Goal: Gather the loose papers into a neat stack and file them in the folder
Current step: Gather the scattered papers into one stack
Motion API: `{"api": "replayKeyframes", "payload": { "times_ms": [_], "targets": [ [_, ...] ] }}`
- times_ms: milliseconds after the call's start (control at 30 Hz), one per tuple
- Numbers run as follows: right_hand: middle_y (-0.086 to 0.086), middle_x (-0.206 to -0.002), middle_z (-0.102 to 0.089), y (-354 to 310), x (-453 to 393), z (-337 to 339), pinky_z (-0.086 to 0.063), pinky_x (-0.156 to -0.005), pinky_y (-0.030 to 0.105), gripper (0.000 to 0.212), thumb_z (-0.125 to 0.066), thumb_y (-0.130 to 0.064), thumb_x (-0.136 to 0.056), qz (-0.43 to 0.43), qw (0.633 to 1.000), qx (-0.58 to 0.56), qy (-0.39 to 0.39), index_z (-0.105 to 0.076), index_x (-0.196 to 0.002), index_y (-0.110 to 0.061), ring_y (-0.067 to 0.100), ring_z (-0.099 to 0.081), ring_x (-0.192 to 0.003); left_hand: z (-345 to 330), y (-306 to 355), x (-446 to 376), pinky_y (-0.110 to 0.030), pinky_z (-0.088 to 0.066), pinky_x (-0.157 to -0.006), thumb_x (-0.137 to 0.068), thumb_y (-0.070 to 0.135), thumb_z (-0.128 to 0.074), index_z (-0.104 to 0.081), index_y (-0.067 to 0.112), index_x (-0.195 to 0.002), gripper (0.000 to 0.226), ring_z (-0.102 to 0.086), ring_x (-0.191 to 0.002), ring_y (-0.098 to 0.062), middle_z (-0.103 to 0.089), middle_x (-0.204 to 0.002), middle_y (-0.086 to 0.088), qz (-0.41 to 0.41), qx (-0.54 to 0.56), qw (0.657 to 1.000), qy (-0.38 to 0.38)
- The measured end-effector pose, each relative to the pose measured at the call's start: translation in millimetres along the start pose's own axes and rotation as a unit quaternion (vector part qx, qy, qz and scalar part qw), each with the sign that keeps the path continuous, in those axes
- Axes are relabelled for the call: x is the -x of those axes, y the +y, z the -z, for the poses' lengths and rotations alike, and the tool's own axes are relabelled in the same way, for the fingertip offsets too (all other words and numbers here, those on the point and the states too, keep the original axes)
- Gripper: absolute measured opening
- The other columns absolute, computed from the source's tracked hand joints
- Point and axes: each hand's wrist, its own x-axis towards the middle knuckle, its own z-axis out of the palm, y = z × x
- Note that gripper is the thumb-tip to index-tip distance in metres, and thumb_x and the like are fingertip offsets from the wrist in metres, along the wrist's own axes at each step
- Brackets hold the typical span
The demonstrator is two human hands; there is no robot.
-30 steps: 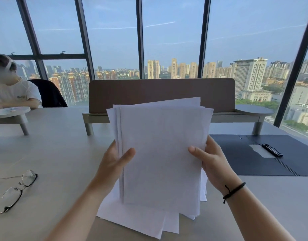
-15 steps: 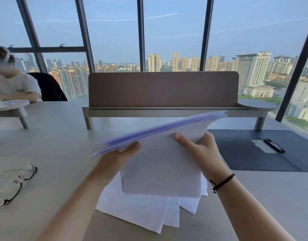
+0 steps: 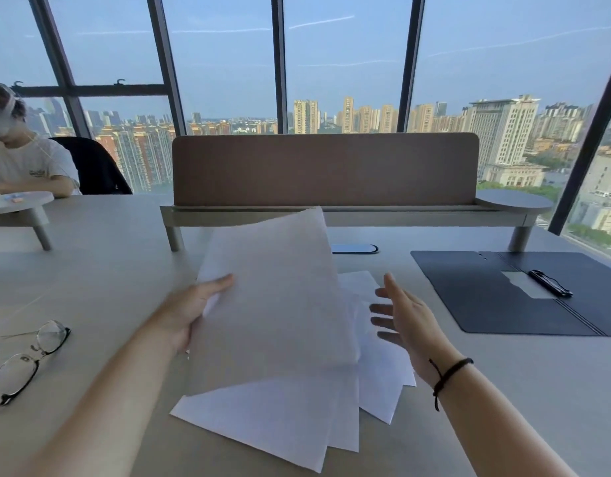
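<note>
Folder (image 3: 486,297) open flat, pen (image 3: 550,283) inside, loose papers (image 3: 297,418) outside.

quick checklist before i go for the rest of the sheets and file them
1. Left hand grips the lifted papers: ok.
2. Right hand free and open: ok.
3. All sheets gathered: not ok, loose sheets lie fanned on the table.
4. Edges of the lifted papers squared: cannot tell.
5. Folder open and flat: ok.
6. Folder surface free: not ok, a pen rests on it.
</note>
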Motion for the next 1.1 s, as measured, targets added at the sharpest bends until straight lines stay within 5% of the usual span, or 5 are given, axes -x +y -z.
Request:
{"api": "replayKeyframes", "payload": {
  "times_ms": [233, 400, 700, 900, 1100],
  "targets": [
    [0.027, -0.152, -0.037, 8, 0, 10, -0.049, -0.094, 0.069, 0.074, -0.066, -0.053, -0.09, -0.177, 0.96, -0.216, 0.018, -0.041, -0.147, -0.012, 0.046, -0.047, -0.134, 30, -45, -11, -0.043, -0.062, -0.082, -0.068, 0.037, -0.087, -0.076, 0.014, -0.104, 0.044, -0.078, -0.084, -0.026, -0.08, -0.099, -0.008, 0.058, -0.204, 0.977, -0.018],
    [0.022, -0.13, -0.053, 13, -9, -10, -0.059, -0.068, 0.053, 0.068, -0.07, -0.043, -0.089, -0.203, 0.954, -0.222, 0.007, -0.039, -0.139, -0.011, 0.042, -0.066, -0.1, 4, -57, -9, -0.017, -0.052, -0.053, -0.088, 0.019, -0.074, -0.072, 0.023, -0.097, 0.01, -0.074, -0.063, -0.002, -0.079, -0.084, 0.007, -0.045, -0.263, 0.963, 0.045],
    [0.005, -0.068, -0.068, 27, -17, -37, -0.043, -0.044, 0.023, 0.016, -0.062, -0.011, -0.095, -0.096, 0.991, 0.054, -0.074, -0.067, -0.08, -0.011, 0.018, -0.059, -0.052, -6, -67, -7, -0.017, -0.048, -0.06, -0.092, 0.029, -0.066, -0.072, 0.038, -0.095, 0.011, -0.07, -0.069, 0.007, -0.076, -0.082, 0.026, -0.101, -0.303, 0.946, 0.065],
    [0.015, -0.087, -0.077, 22, -32, -31, -0.061, -0.064, 0.039, 0.031, -0.047, 0.006, -0.095, 0.009, 0.989, 0.093, -0.117, -0.073, -0.094, -0.012, 0.028, -0.071, -0.074, 2, -66, -18, -0.012, -0.05, -0.057, -0.09, 0.016, -0.07, -0.074, 0.034, -0.09, 0.019, -0.075, -0.076, -0.002, -0.078, -0.08, 0.019, -0.135, -0.286, 0.946, 0.076],
    [0.018, -0.114, -0.077, 14, -48, -9, -0.055, -0.099, 0.049, 0.024, -0.055, -0.009, -0.1, -0.023, 0.989, -0.083, -0.122, -0.072, -0.115, -0.002, 0.037, -0.071, -0.11, -12, -51, -34, -0.044, -0.051, -0.097, -0.094, 0.001, -0.058, -0.072, 0.004, -0.111, 0.022, -0.07, -0.107, -0.032, -0.075, -0.114, -0.015, -0.12, -0.081, 0.989, 0.042]
  ]
}}
